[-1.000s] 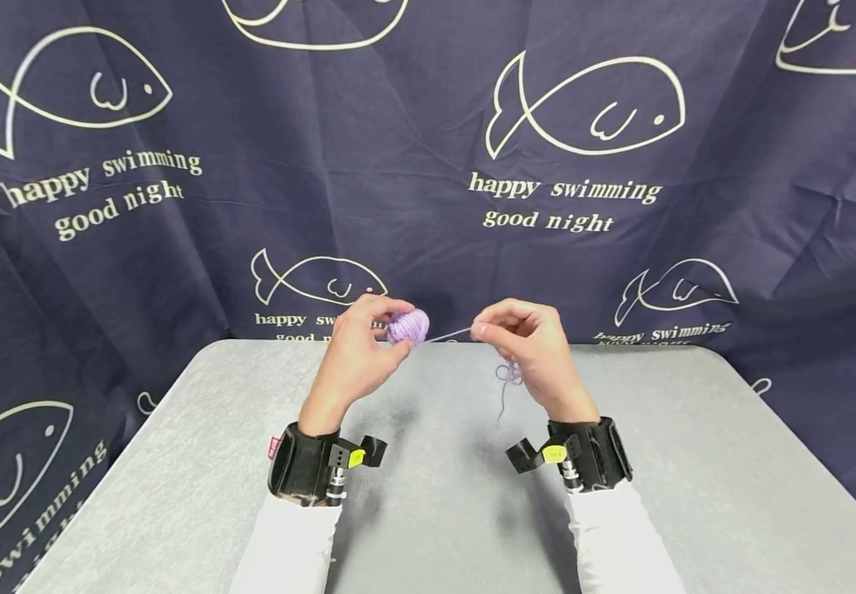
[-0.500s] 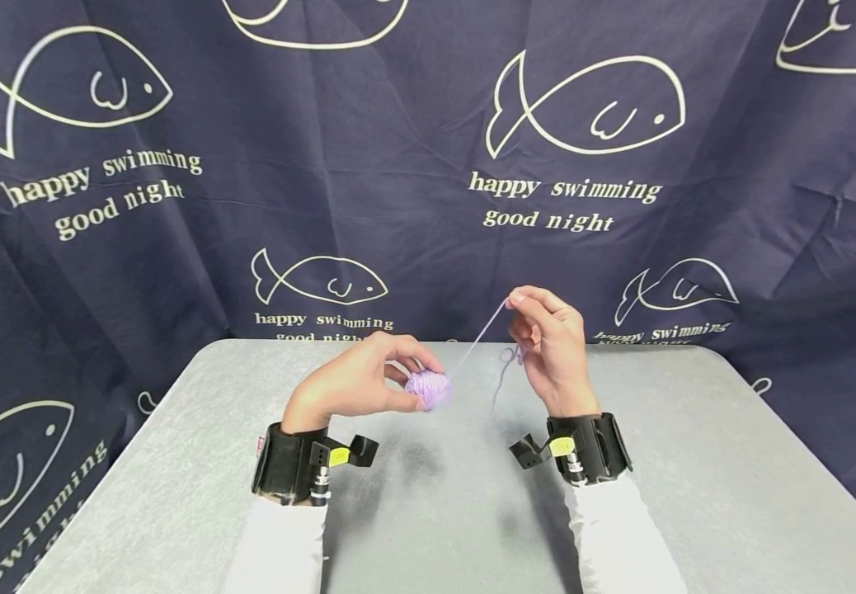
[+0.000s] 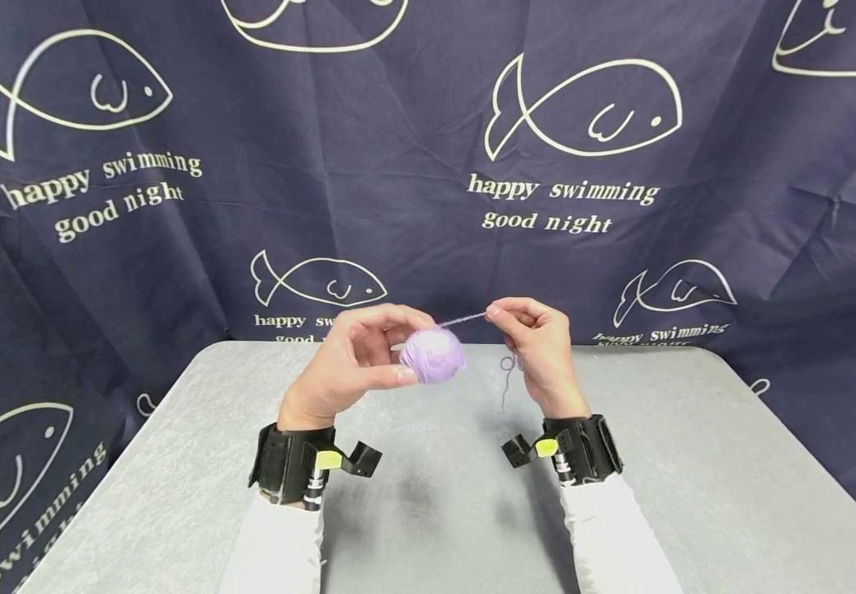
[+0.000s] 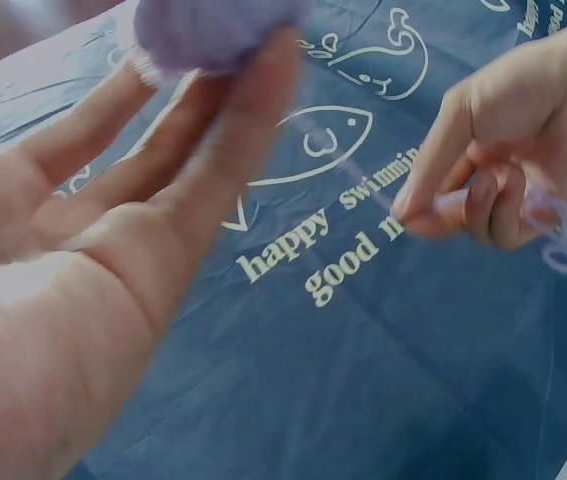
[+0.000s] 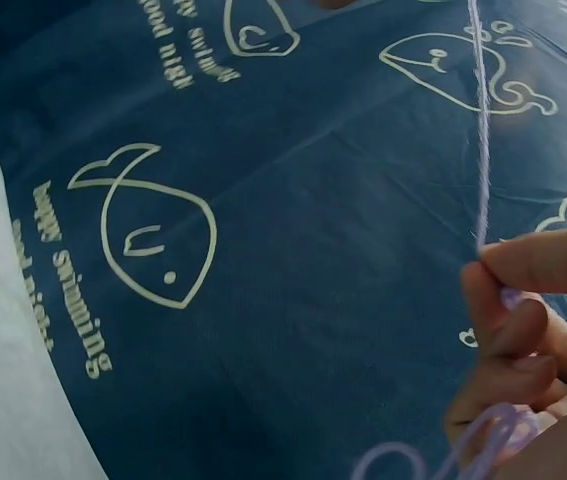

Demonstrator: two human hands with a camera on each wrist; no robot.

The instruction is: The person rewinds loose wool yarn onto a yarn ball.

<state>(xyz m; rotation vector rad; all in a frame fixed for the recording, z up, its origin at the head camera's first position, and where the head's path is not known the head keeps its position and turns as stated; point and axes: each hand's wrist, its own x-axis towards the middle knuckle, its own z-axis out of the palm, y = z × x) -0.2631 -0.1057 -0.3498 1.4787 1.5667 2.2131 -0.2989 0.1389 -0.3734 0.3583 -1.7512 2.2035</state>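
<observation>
Two hands up over the grey table (image 3: 176, 495), both busy with one ball of lilac yarn (image 3: 433, 355). Left hand (image 3: 350, 363) grips the ball between thumb and curled fingertips, palm turned toward the wearer; left wrist view shows the same ball (image 4: 213, 30) perched at the fingertips, blurred. Right hand (image 3: 539, 346) pinches the yarn strand (image 3: 463, 318) between thumb and forefinger, just right of the ball, strand running taut and short from pinch to ball top. Right wrist view shows the strand (image 5: 481, 120) going straight up from the pinching fingers (image 5: 533, 265), with loose loops of yarn tail (image 5: 483, 440) bunched lower in the hand. That loose tail (image 3: 505, 375) dangles below the right hand in the head view, hanging clear of the table as far as I can tell. Step looks like winding the strand onto the ball, mid-wrap. Next move probably calls for keeping tension on the strand while carrying it round the ball, and feeding slack from the tail. Ball is in the air, held between both hands, above the table's far middle. No containers in view. Backdrop is a navy fish-print cloth (image 3: 621, 206) behind the table. Black wrist camera mounts (image 3: 290, 462) on both arms.
</observation>
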